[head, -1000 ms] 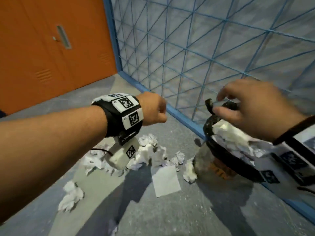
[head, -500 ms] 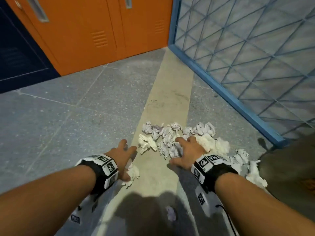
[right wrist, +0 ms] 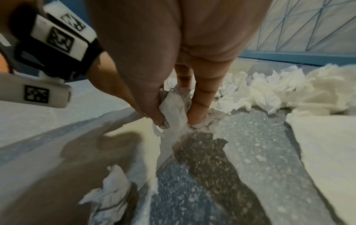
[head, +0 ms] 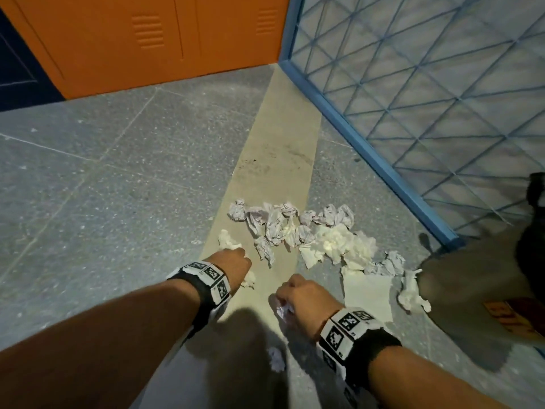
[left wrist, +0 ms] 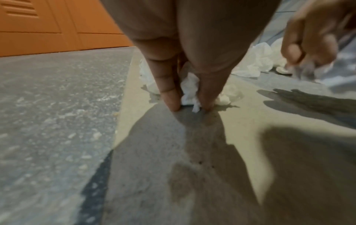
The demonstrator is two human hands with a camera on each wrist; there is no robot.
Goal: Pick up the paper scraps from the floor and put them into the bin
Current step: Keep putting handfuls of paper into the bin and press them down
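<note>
Crumpled white paper scraps (head: 295, 228) lie in a heap on the floor ahead of me. My left hand (head: 236, 265) is down at the heap's near left end, pinching a white scrap (left wrist: 189, 89) between thumb and fingers against the floor. My right hand (head: 300, 296) is nearer to me, its fingers curled round a greyish crumpled scrap (right wrist: 176, 109). The bin (head: 483, 293), a clear bag with a dark rim, sits at the right edge, partly out of frame. A flat sheet (head: 368, 293) lies just right of my right hand. One small scrap (head: 276, 359) lies under my right forearm.
A blue-framed mesh panel (head: 427, 84) runs along the right side down to the bin. Orange locker doors (head: 147, 39) stand at the back. The grey speckled floor (head: 103, 187) stretches to the left, with a beige strip (head: 274, 160) through the middle.
Both hands came down from beside the bin to the scraps on the floor. From reaching with spread fingers half a second ago, each hand has closed on a scrap, and the right has drawn back.
</note>
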